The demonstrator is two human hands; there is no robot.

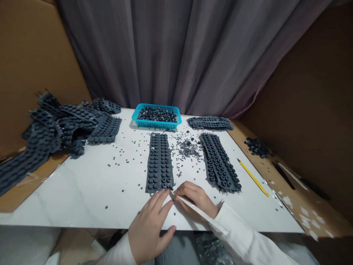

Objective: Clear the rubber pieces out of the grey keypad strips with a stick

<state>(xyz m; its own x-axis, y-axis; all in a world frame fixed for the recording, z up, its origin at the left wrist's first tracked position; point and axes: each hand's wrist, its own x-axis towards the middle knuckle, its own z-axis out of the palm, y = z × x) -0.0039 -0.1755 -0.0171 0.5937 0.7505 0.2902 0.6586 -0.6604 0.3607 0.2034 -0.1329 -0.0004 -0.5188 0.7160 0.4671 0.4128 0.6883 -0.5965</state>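
Note:
A dark grey moulded rubber strip point(160, 158), studded with rows of round buttons, lies lengthwise in front of me. My left hand point(153, 222) has its fingers stretched out, fingertips resting on the strip's near edge and the thumb apart. Closed around a slender white stick-like tool point(200, 211) is my right hand point(197, 197). The tool's dark tip meets the strip's near right corner, beside the left fingertips. Its exact kind I cannot make out. To the right lies a second studded strip point(220, 162).
A blue basket point(156, 124) of small black pieces stands at the back. Tiny dark discs point(189, 147) are scattered mid-table. More rubber sheets point(55, 125) heap at left; stacked strips point(210, 123) lie back right. A yellow pencil point(253, 177) and a black-piece pile point(256, 147) are right.

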